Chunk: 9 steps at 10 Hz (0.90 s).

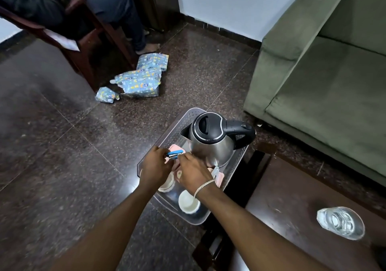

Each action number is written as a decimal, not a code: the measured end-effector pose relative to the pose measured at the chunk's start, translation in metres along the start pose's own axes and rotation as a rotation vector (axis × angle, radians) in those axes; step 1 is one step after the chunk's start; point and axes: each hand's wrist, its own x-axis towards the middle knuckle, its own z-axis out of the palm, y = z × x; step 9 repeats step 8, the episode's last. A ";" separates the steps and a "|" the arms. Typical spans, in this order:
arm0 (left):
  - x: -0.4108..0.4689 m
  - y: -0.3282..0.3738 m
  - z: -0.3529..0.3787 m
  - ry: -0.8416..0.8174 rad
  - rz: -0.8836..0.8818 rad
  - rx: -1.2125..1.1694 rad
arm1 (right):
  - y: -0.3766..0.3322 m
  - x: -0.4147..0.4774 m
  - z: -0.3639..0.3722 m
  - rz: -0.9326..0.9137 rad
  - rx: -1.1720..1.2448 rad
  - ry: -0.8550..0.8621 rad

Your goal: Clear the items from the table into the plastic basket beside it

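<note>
Two hands, left hand and right hand, pinch a blue stapler over the basket; no legible writing.

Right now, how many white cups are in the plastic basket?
2. One white cup sits at the near end of the plastic basket; the other is partly under the left hand. More may be hidden beneath the hands.

Blue stapler (steel-and-black kettle)
</note>
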 end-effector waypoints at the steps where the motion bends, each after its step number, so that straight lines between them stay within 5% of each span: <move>1: 0.004 -0.004 0.003 -0.004 -0.031 0.022 | -0.003 0.010 0.009 -0.006 -0.017 -0.025; 4: 0.003 -0.016 0.014 0.008 -0.060 0.128 | -0.007 0.017 0.018 -0.041 -0.121 -0.079; 9: -0.038 -0.001 -0.004 0.103 0.083 -0.103 | 0.016 -0.036 0.005 -0.125 0.124 0.250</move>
